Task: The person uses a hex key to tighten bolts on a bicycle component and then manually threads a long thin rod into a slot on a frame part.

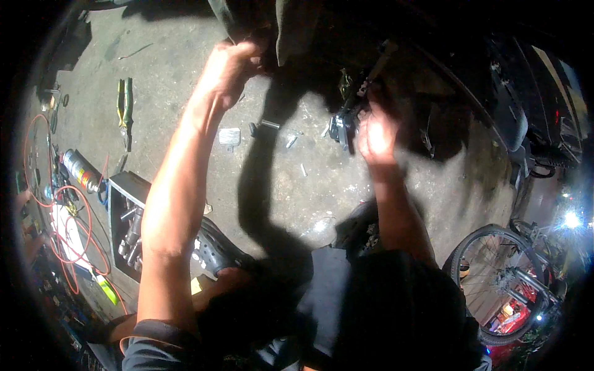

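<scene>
Dark metal part (339,131), shadow-blurred, at right hand (377,131); left hand (234,65) partly shadowed; whether fingers (249,48) pinch, cannot tell.

I log: dark, elongated metal piece (339,128), tilted, over the floor (179,37); grey-green piece (223,16), partly shadowed, nearer the far edge.

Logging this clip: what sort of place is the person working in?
Probably a garage or repair workshop: pliers lie on a bare floor, a spray can is at the left, and a spoked wheel shows at the right.
</scene>
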`<action>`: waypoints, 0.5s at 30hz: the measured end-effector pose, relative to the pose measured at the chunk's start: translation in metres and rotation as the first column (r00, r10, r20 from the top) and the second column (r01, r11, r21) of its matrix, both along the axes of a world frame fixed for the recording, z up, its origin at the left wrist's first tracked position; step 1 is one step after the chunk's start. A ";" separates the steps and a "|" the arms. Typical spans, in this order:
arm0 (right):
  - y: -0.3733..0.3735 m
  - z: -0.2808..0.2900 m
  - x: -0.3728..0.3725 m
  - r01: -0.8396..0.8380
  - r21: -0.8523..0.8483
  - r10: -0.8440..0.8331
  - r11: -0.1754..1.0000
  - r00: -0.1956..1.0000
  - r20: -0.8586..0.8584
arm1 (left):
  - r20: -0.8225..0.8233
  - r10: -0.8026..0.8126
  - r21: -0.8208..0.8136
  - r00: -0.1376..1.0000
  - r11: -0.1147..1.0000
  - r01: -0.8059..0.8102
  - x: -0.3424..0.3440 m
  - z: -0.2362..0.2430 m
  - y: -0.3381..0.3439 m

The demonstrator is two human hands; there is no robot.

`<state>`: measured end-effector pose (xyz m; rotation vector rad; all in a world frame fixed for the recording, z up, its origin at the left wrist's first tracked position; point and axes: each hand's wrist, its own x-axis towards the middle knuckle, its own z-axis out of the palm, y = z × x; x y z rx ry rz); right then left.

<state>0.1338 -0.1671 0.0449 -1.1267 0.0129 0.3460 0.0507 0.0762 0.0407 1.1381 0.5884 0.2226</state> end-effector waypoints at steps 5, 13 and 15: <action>-0.001 0.004 -0.001 -0.093 0.063 0.091 0.994 0.995 0.038 | 0.061 -0.021 0.065 0.998 0.998 0.017 -0.001 -0.011 0.004; -0.001 -0.004 0.023 -0.175 -0.081 0.182 0.981 0.980 0.081 | -0.057 -0.152 -0.221 0.987 0.966 0.136 0.012 0.014 -0.001; 0.001 -0.008 0.030 -0.228 -0.209 0.258 0.951 0.957 0.130 | -0.072 -0.108 -0.203 0.991 0.975 0.092 0.009 0.016 -0.008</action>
